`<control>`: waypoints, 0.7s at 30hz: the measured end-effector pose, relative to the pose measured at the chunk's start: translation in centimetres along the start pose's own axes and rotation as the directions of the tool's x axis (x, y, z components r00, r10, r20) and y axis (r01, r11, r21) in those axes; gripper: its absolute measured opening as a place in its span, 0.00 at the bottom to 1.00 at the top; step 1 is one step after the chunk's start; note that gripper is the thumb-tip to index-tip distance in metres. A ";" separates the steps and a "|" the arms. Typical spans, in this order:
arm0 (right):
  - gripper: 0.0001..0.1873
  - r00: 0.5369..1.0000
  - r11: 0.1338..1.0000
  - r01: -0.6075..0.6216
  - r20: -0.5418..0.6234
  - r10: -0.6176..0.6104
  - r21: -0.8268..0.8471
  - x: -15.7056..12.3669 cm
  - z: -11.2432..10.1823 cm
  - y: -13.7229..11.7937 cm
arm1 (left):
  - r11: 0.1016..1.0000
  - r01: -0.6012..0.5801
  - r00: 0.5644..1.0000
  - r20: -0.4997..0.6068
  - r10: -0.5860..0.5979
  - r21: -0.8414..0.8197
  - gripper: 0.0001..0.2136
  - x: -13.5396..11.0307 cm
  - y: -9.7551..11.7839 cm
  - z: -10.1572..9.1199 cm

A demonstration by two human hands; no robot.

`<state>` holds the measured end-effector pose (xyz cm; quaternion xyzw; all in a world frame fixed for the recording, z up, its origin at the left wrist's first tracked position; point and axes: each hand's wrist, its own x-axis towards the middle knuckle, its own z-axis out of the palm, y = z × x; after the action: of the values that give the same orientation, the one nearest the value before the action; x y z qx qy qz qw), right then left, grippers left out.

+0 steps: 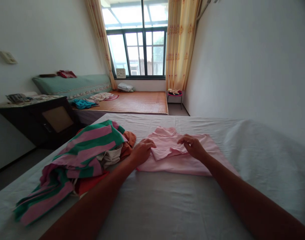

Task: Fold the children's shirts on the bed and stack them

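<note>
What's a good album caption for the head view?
Left hand and right hand at a pink collared shirt, striped garment heaped alongside.

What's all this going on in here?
Someone's bare hands are at a pink collared shirt, partly folded on a pale sheet. The left hand touches one edge; the right hand is at the middle, fingers bent, grip unclear. Beside the left arm, a green-and-pink striped garment lies over other clothes.

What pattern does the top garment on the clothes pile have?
The top garment has green and pink stripes; best view: head.
</note>
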<state>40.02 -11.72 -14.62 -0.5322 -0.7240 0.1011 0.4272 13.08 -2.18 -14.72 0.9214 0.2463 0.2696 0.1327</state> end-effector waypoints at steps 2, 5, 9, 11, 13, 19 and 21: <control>0.15 0.998 0.998 0.039 0.053 -0.037 -0.042 0.0 0.6 -0.4 | 0.998 -0.070 0.995 0.064 0.070 0.007 0.13 -0.3 1.1 0.1; 0.12 0.992 0.989 0.035 0.122 -0.018 -0.141 -0.3 1.4 -0.3 | 0.994 -0.080 0.988 0.141 0.069 0.074 0.12 -0.7 2.2 0.7; 0.12 0.989 0.989 -0.015 0.144 0.037 -0.150 -0.7 1.5 0.4 | 0.985 -0.039 0.990 0.143 0.014 0.167 0.08 -0.6 2.5 1.0; 0.14 0.990 0.988 0.017 0.142 0.005 -0.155 -0.7 1.0 0.5 | 0.978 -0.050 0.991 0.133 0.023 0.203 0.08 -0.4 2.4 0.6; 0.14 0.986 0.979 0.060 0.165 -0.028 -0.192 -0.7 0.5 0.5 | 0.969 -0.060 0.992 0.124 0.031 0.240 0.07 -0.4 2.4 0.1; 0.12 0.960 0.977 0.099 0.275 -0.045 -0.188 -0.4 -1.0 -0.4 | 0.981 -0.037 0.992 0.126 0.013 0.190 0.06 -0.4 2.2 -1.0; 0.11 0.988 0.973 0.082 0.143 -0.052 -0.214 -0.2 -0.8 -0.5 | 0.991 -0.036 0.999 0.041 0.031 0.132 0.09 -0.3 1.9 -0.7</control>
<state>40.30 -12.41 -13.91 -0.5430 -0.7758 0.0421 0.3187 13.22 -3.83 -13.53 0.9373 0.2456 0.2369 0.0712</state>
